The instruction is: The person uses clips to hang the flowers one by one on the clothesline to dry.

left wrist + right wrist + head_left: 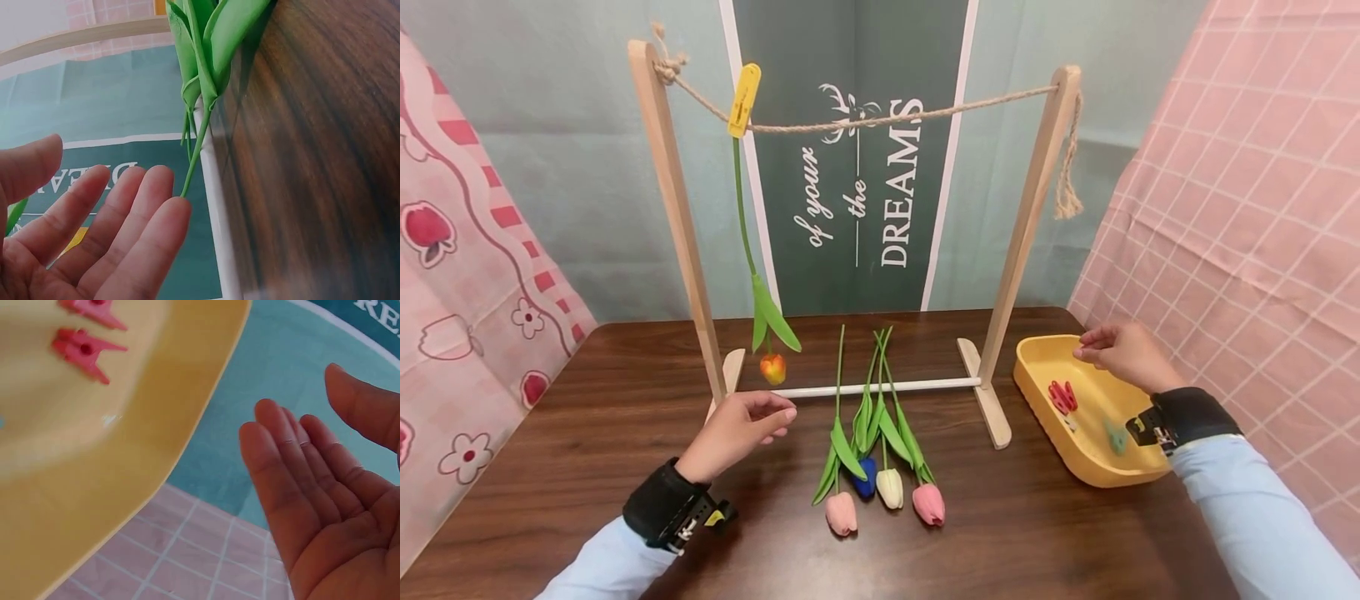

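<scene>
My left hand (741, 429) hovers over the table's left half, near the hanging orange tulip (772, 368); its fingers hold nothing. A yellow clothespin (744, 100) fixes that tulip's stem to the rope, bloom downward. Right of this hand lie several tulips: a light pink one (841, 513), a blue one (865, 478), a white one (890, 488) and a pink one (928, 504). Above the yellow basin (1037, 400) is my right hand (1123, 354), with nothing in its relaxed fingers. Red clothespins (1063, 397) and a green clothespin (1116, 437) lie in the basin.
A wooden rack stands on the table (647, 375), with a left post (673, 208), a right post (1030, 225) and a white bottom bar (940, 385). The rope (887, 122) sags between the posts. Pink cloth hangs on both sides.
</scene>
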`<state>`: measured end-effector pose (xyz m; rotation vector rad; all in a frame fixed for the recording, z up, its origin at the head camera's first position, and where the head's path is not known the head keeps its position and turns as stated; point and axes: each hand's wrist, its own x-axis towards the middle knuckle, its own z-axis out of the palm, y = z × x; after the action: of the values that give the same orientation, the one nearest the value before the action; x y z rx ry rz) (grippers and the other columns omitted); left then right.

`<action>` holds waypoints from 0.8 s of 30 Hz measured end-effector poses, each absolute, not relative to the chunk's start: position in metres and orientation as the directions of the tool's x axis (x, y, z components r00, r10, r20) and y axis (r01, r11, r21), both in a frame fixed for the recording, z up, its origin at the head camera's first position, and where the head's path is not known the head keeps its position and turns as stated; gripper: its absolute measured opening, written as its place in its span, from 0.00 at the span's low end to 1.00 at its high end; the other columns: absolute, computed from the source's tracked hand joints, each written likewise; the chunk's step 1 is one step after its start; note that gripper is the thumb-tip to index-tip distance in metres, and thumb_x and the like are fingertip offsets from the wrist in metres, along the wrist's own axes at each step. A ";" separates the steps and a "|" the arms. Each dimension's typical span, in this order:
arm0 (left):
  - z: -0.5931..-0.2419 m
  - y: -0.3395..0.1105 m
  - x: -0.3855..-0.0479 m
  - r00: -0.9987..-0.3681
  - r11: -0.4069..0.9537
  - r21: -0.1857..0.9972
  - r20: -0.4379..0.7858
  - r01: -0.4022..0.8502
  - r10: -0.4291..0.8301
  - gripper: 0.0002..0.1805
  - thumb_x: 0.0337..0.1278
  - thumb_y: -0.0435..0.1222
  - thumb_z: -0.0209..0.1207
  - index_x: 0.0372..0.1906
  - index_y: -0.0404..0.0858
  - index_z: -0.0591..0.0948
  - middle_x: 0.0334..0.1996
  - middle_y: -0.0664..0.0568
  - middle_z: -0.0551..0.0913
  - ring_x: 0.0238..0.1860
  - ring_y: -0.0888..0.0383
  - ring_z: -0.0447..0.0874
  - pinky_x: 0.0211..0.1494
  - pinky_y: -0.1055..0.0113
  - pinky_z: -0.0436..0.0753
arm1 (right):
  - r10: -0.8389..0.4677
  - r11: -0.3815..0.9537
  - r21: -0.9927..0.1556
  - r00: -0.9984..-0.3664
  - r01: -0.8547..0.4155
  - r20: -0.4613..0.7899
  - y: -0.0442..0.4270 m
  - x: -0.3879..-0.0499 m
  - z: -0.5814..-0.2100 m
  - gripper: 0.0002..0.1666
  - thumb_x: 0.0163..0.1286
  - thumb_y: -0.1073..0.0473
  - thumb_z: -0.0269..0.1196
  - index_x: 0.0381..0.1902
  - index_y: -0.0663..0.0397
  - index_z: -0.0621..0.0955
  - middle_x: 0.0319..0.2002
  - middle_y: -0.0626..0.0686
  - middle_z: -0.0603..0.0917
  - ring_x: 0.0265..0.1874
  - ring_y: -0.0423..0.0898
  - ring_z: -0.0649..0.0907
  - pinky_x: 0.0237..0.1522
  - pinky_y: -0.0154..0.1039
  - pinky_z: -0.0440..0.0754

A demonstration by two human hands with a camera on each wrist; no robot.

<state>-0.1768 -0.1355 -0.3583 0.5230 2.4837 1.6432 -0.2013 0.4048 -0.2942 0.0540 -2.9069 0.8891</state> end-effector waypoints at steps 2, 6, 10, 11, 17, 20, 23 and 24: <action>-0.361 -0.134 -0.177 -0.934 0.350 0.912 0.087 0.215 0.346 0.15 0.64 0.36 0.62 0.46 0.27 0.82 0.35 0.40 0.85 0.37 0.43 0.85 0.38 0.57 0.85 | -0.001 0.861 -0.506 -0.996 -0.048 0.093 0.408 -0.204 -0.297 0.19 0.63 0.58 0.68 0.41 0.73 0.80 0.32 0.58 0.85 0.29 0.47 0.83 0.28 0.37 0.81; -0.366 -0.132 -0.177 -0.933 0.344 0.915 0.083 0.211 0.351 0.15 0.64 0.36 0.61 0.46 0.25 0.81 0.36 0.39 0.85 0.37 0.42 0.85 0.38 0.58 0.85 | 0.002 0.896 -0.444 -0.999 -0.019 0.048 0.414 -0.209 -0.301 0.22 0.60 0.55 0.70 0.39 0.73 0.80 0.31 0.58 0.84 0.29 0.50 0.81 0.28 0.40 0.79; -0.369 -0.129 -0.176 -0.926 0.327 0.920 0.087 0.216 0.366 0.16 0.64 0.36 0.61 0.46 0.25 0.81 0.38 0.37 0.84 0.38 0.41 0.85 0.38 0.60 0.85 | 0.007 0.903 -0.430 -1.000 -0.002 0.021 0.418 -0.212 -0.305 0.23 0.59 0.55 0.71 0.37 0.73 0.80 0.29 0.58 0.83 0.28 0.51 0.80 0.28 0.40 0.78; -0.370 -0.129 -0.176 -0.925 0.323 0.921 0.087 0.217 0.371 0.16 0.64 0.36 0.61 0.46 0.25 0.81 0.38 0.37 0.84 0.38 0.41 0.85 0.38 0.61 0.85 | 0.007 0.904 -0.428 -1.000 -0.001 0.015 0.419 -0.213 -0.307 0.22 0.59 0.55 0.71 0.37 0.73 0.80 0.28 0.57 0.83 0.28 0.51 0.79 0.27 0.40 0.78; -0.373 -0.129 -0.176 -0.921 0.317 0.923 0.088 0.219 0.379 0.16 0.65 0.37 0.61 0.46 0.25 0.81 0.40 0.37 0.84 0.38 0.43 0.85 0.37 0.63 0.85 | -0.005 0.902 -0.431 -0.999 0.013 -0.039 0.425 -0.218 -0.318 0.22 0.57 0.58 0.72 0.36 0.75 0.80 0.27 0.56 0.82 0.24 0.49 0.80 0.25 0.41 0.80; -0.373 -0.129 -0.176 -0.920 0.318 0.921 0.093 0.224 0.380 0.16 0.65 0.37 0.61 0.46 0.25 0.81 0.40 0.37 0.84 0.37 0.44 0.85 0.37 0.63 0.85 | -0.001 0.900 -0.435 -0.998 0.025 -0.060 0.428 -0.221 -0.324 0.21 0.56 0.59 0.72 0.36 0.76 0.80 0.26 0.57 0.82 0.23 0.49 0.80 0.25 0.41 0.81; -0.373 -0.129 -0.176 -0.920 0.319 0.920 0.094 0.226 0.381 0.16 0.65 0.36 0.61 0.46 0.25 0.81 0.40 0.37 0.84 0.37 0.44 0.85 0.36 0.65 0.84 | 0.010 0.899 -0.436 -0.997 0.041 -0.073 0.429 -0.223 -0.329 0.20 0.56 0.60 0.72 0.34 0.74 0.80 0.25 0.56 0.82 0.22 0.48 0.80 0.25 0.41 0.81; -0.373 -0.129 -0.176 -0.920 0.319 0.920 0.094 0.226 0.380 0.16 0.65 0.36 0.61 0.47 0.25 0.81 0.40 0.37 0.84 0.37 0.43 0.85 0.36 0.65 0.84 | 0.014 0.901 -0.431 -0.997 0.046 -0.078 0.428 -0.223 -0.330 0.19 0.56 0.59 0.72 0.34 0.74 0.80 0.25 0.55 0.82 0.22 0.48 0.80 0.24 0.41 0.81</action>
<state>-0.1762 -0.1295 -0.3728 0.5640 2.4356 1.6625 -0.2225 0.4283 -0.3305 -0.0498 -3.1344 0.7140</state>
